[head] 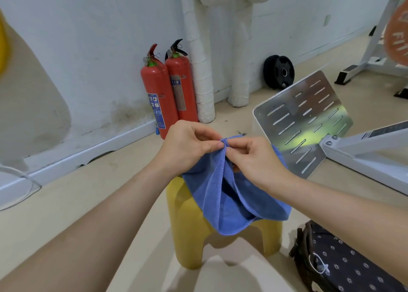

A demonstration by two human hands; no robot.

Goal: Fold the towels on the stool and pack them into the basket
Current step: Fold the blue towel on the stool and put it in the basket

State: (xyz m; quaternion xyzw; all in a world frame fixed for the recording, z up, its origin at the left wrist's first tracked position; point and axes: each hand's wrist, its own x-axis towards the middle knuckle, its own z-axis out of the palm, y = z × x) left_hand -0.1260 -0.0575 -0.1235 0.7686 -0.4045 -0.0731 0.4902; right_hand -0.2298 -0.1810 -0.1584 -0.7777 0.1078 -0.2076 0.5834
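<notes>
A pale floor [77,203] meets a scuffed white wall [99,37], and a yellow stool [189,232] stands in the middle of the floor. Its seat is hidden under a blue towel [229,194] and the two hands, so only its legs and front edge show, and what lies on it cannot be seen. A small orange-pink patch shows in a gap in the cloth above the seat, too small to identify.

To the right of the stool and nearer the camera is the basket [331,260]. It is cut off by the bottom edge and crossed by the right forearm. Only a brown woven rim and a dark flower-print lining can be made out.

Beyond the stool, against the wall, stand two red fire extinguishers [170,88] beside white wrapped pipes [202,71], whose tops run out of view. Farther right a black weight plate [279,72] leans on the wall, and a slotted metal plate [302,124] on a white frame is partly covered by the right hand.

Both forearms reach in from below. Above the stool, the left hand [187,146] pinches the towel's top hem between thumb and forefinger, its other fingers loosely curled. The right hand [254,159] pinches the same hem right beside it, fingertips almost touching the left's. The towel hangs from these pinches in folds, its lower edge draped over the stool's front.
</notes>
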